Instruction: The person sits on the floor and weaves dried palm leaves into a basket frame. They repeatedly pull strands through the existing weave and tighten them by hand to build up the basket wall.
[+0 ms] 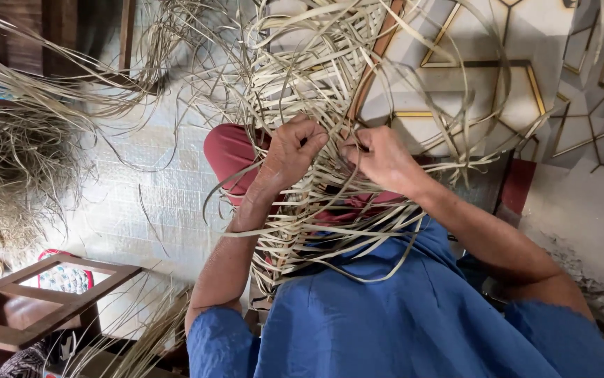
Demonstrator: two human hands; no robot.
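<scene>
A pale woven floor mat is spread beneath, with a tangled heap of dry straw-coloured fibre on one side and a brown wooden frame nearby. A half-woven panel of flat pale reed strips is held up over the lap. Strips are pinched by the left hand and the right hand, both clenched, close together at its middle.

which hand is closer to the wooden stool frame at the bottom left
Left. The left hand grips strips of the woven mat on the side toward the wooden stool frame. The right hand pinches strips just past it, farther from the frame.
</scene>
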